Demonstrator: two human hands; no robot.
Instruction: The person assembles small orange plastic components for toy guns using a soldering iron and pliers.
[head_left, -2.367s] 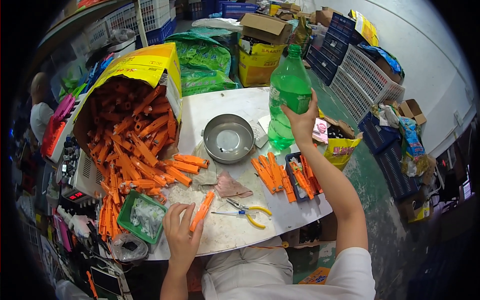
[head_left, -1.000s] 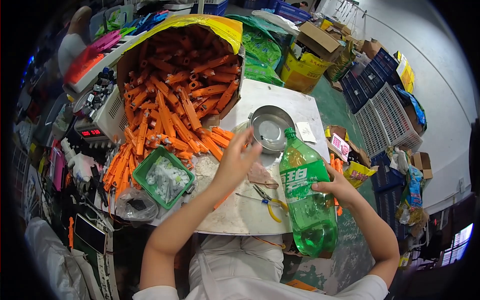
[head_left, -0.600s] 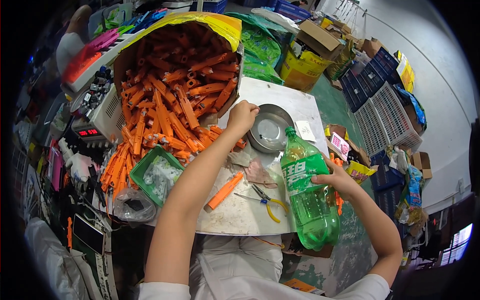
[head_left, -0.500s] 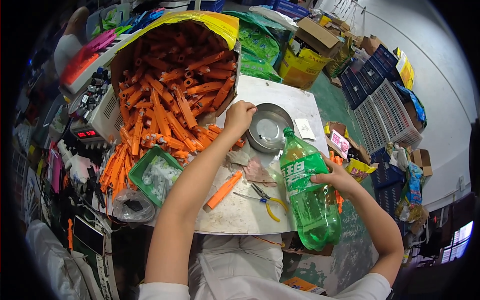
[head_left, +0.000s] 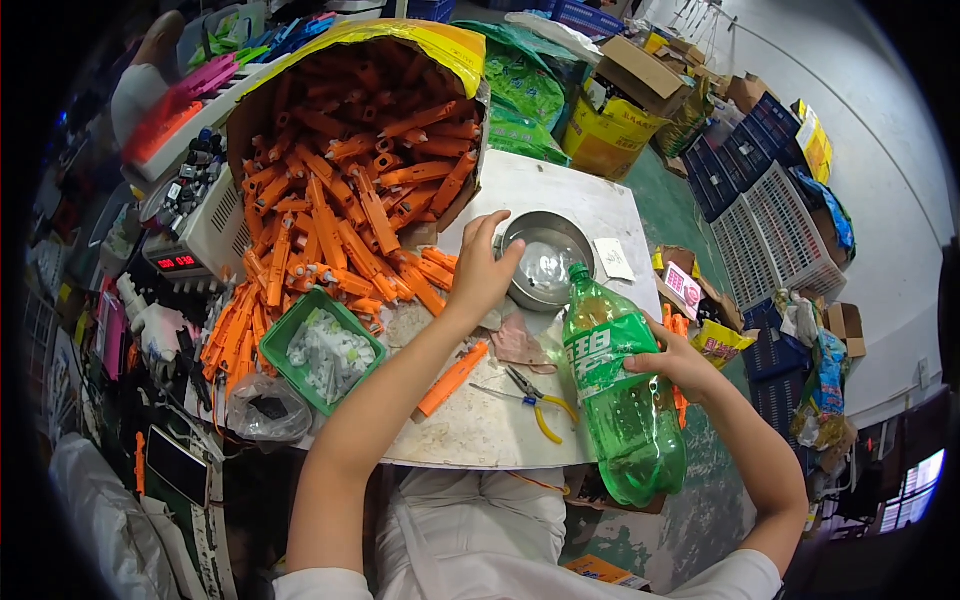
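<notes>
My right hand is wrapped round the middle of a large green plastic bottle. It leans with its neck toward a round metal bowl, and I cannot tell whether liquid is inside. At the bowl's left rim is my left hand, fingers apart and nothing seen in them. Nearer to me on the white table lie a single orange plastic housing and pliers with yellow-and-blue handles. A pinkish cloth rests just below the bowl.
A big yellow-edged sack spills orange plastic parts over the table's left. Beside them stand a green tray of small white pieces and a power supply. A white paper slip lies right of the bowl. Crates line the wall.
My left hand's fingers, closed together at the bowl's rim before, have spread apart. The bottle stays in my right hand, nearly in place.
</notes>
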